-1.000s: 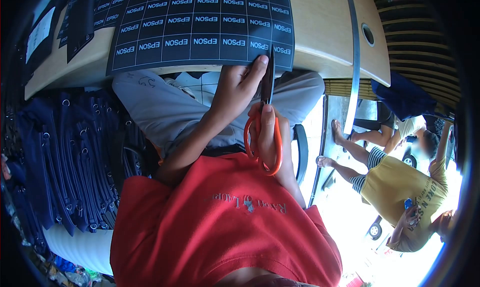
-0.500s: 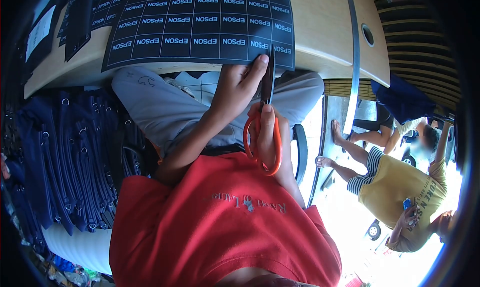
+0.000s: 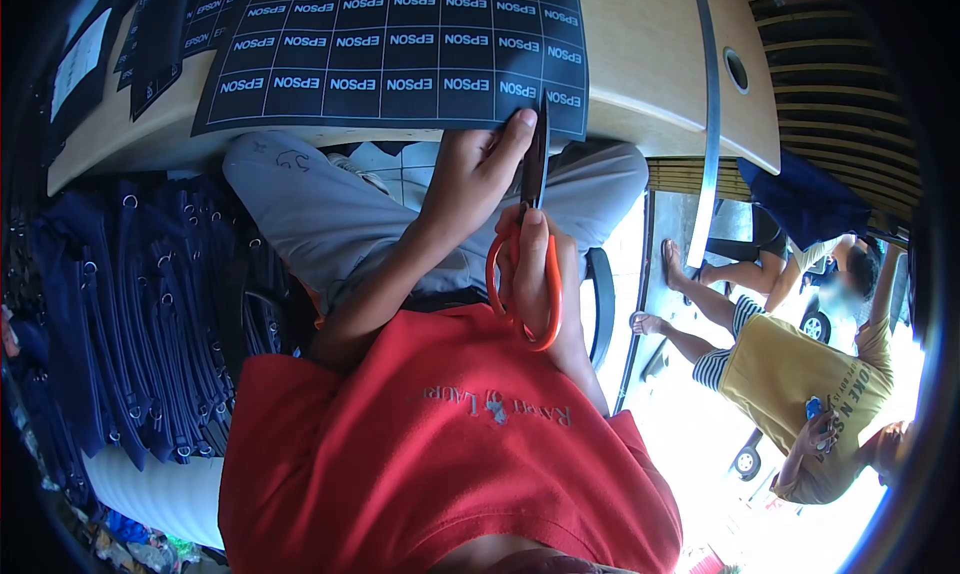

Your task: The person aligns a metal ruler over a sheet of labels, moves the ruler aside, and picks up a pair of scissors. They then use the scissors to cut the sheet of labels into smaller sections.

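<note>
Orange-handled scissors [image 3: 527,264] sit in the right hand [image 3: 538,274] at the centre of the frame, fingers threaded through the loops and closed round them; the dark blades run almost straight up the picture and meet the lower edge of the black label sheet [image 3: 400,54] near its lower right corner. How far the blades are parted cannot be told. That sheet, printed with rows of white EPSON labels, lies on the wooden bench [image 3: 650,64] across the top of the frame and overhangs its near edge. The left hand [image 3: 475,174] pinches this overhanging edge just left of the blades, fingertips touching the sheet. Both hands are thus close together, the blades' long axis following a printed grid line.
</note>
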### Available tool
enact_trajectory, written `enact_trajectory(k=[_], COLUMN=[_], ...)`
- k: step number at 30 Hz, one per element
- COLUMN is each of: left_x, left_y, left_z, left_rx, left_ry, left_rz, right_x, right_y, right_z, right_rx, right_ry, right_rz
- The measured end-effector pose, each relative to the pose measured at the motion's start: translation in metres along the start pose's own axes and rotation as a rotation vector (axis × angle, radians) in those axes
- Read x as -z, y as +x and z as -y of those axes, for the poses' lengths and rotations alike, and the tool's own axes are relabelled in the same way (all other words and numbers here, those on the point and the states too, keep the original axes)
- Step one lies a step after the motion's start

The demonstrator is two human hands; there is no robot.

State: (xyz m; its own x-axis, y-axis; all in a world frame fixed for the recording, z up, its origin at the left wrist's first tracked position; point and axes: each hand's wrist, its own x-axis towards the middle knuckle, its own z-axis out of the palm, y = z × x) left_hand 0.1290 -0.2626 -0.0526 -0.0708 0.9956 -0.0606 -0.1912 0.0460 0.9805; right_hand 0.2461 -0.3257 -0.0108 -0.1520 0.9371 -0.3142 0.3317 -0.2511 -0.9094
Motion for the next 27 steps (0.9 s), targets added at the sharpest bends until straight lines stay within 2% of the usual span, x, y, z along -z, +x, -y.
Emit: enact_trajectory(k=[11, 16, 20, 23, 27], left_x=[0.000, 0.004, 0.005, 0.005, 0.002], left_y=[0.004, 0.008, 0.011, 0.014, 0.018], left_z=[0.008, 0.004, -0.003, -0.008, -0.010], left_rx=[-0.040, 0.096, 0.094, 0.035, 0.120], left_ry=[-0.023, 0.118, 0.152, 0.117, -0.080], left_rz=[-0.026, -0.036, -0.054, -0.048, -0.075], right_x=[0.002, 0.000, -0.001, -0.001, 0.000], right_y=[0.000, 0.000, 0.000, 0.000, 0.002], right_z=[0.004, -0.002, -0.004, -0.003, -0.006], right_rx=[-0.032, -0.001, 0.006, 0.005, 0.028], right_ry=[-0.079, -0.066, -0.046, -0.045, -0.018], right_rz=[0.026, 0.010, -0.003, -0.008, -0.028])
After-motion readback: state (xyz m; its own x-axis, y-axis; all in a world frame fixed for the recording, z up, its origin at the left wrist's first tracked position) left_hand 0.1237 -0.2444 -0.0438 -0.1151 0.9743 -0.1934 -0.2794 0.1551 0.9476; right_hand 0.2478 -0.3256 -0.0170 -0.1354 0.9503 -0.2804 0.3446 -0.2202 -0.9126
